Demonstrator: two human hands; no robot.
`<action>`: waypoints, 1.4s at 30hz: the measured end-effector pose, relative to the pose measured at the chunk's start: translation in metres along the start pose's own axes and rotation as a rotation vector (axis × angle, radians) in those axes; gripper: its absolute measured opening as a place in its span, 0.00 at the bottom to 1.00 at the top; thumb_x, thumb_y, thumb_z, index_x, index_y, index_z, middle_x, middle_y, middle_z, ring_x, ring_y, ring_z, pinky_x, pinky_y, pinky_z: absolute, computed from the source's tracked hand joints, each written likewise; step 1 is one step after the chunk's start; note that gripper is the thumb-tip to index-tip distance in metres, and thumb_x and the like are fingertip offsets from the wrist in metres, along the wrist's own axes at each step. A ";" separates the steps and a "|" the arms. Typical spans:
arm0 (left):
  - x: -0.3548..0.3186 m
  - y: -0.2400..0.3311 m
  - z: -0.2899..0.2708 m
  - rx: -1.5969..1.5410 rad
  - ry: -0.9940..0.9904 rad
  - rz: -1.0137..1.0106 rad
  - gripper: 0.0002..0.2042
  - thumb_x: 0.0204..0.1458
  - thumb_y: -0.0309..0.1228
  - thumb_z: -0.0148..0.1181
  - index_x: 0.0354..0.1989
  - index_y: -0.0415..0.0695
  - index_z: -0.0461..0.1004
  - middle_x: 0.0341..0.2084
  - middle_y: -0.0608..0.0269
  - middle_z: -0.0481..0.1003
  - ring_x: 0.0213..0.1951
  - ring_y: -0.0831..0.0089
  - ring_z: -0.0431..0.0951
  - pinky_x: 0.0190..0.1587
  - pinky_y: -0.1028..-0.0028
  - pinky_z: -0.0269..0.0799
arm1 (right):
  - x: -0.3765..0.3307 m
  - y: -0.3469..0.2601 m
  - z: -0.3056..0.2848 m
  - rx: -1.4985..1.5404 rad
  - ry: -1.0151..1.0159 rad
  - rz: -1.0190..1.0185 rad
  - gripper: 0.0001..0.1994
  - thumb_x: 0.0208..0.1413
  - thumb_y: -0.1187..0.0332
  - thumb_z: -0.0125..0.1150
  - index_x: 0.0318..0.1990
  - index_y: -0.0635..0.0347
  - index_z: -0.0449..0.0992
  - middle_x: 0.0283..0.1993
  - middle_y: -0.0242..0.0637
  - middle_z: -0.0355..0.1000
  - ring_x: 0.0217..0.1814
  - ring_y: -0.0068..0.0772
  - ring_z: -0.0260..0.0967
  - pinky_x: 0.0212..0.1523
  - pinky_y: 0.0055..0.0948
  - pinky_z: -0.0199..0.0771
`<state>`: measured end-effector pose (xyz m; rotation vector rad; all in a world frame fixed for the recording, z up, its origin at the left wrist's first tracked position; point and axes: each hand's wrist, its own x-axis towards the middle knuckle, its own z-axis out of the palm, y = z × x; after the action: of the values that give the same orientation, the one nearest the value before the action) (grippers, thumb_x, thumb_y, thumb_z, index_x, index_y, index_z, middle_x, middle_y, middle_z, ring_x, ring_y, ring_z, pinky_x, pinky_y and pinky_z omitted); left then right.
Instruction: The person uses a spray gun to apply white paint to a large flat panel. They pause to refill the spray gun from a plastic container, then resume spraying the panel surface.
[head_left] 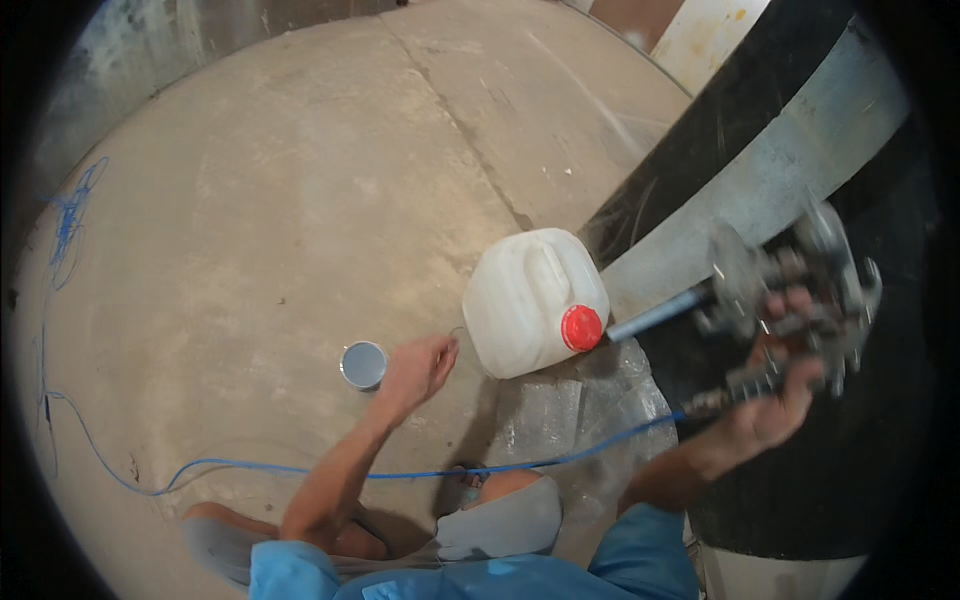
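Note:
My right hand [775,390] is wrapped round the handle of a metal spray gun [740,280], smeared by motion. A grey-coated tube [655,315] sticks out of the gun toward the left. From the gun's handle a blue air hose [590,458] runs off across the floor. My left hand [415,375] is closed in a pinch; a thin dark curved bit shows at its fingertips, too small to name. Just left of that hand stands a small round cup [363,366] with grey inside. To its right is a white plastic jerrycan [525,290] with a red cap [581,328].
Clear plastic sheeting [545,420] lies beside the jerrycan. On the right a large black surface with a grey band [740,200] slopes upward. The concrete floor [290,200] spreads out ahead, with a blue tangle of hose or cord [70,225] at far left.

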<state>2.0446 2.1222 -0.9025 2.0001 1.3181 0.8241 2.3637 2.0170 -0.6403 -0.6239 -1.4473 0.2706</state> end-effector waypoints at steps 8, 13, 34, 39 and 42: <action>0.130 0.125 0.067 0.472 -0.178 1.163 0.22 0.53 0.44 0.62 0.54 0.49 0.71 0.46 0.61 0.72 0.48 0.65 0.74 0.49 0.66 0.68 | -0.089 -0.042 -0.063 -0.356 0.579 0.177 0.29 0.70 0.54 0.45 0.71 0.64 0.53 0.68 0.41 0.62 0.66 0.37 0.63 0.67 0.35 0.60; 0.159 0.123 0.089 0.602 -0.251 1.446 0.23 0.53 0.52 0.58 0.46 0.45 0.73 0.33 0.62 0.72 0.35 0.67 0.74 0.37 0.69 0.70 | -0.126 -0.012 -0.067 -0.157 0.704 0.230 0.29 0.69 0.55 0.48 0.71 0.61 0.53 0.63 0.41 0.65 0.60 0.36 0.67 0.64 0.34 0.68; -0.033 0.074 0.188 -0.168 -0.953 -0.335 0.33 0.63 0.59 0.41 0.42 0.38 0.79 0.27 0.46 0.80 0.25 0.58 0.81 0.36 0.62 0.78 | -0.159 -0.003 -0.100 -0.190 0.820 0.351 0.30 0.68 0.51 0.48 0.71 0.58 0.56 0.63 0.40 0.66 0.64 0.35 0.64 0.70 0.39 0.59; -0.059 0.071 0.232 0.133 -0.647 0.186 0.24 0.64 0.50 0.45 0.38 0.42 0.78 0.32 0.48 0.79 0.34 0.51 0.81 0.38 0.58 0.77 | -0.159 -0.012 -0.101 -0.250 0.735 0.382 0.30 0.68 0.50 0.48 0.71 0.57 0.56 0.63 0.39 0.66 0.61 0.35 0.65 0.68 0.38 0.60; -0.027 0.084 0.176 0.129 -0.524 0.345 0.16 0.59 0.44 0.56 0.40 0.43 0.78 0.31 0.54 0.76 0.35 0.56 0.79 0.36 0.59 0.76 | -0.161 -0.012 -0.107 -0.240 0.799 0.372 0.30 0.68 0.51 0.48 0.71 0.57 0.56 0.63 0.39 0.66 0.60 0.35 0.66 0.68 0.38 0.60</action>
<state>2.2181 2.0445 -0.9534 2.3702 0.7547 0.3166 2.4448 1.8968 -0.7690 -1.0539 -0.5906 0.1081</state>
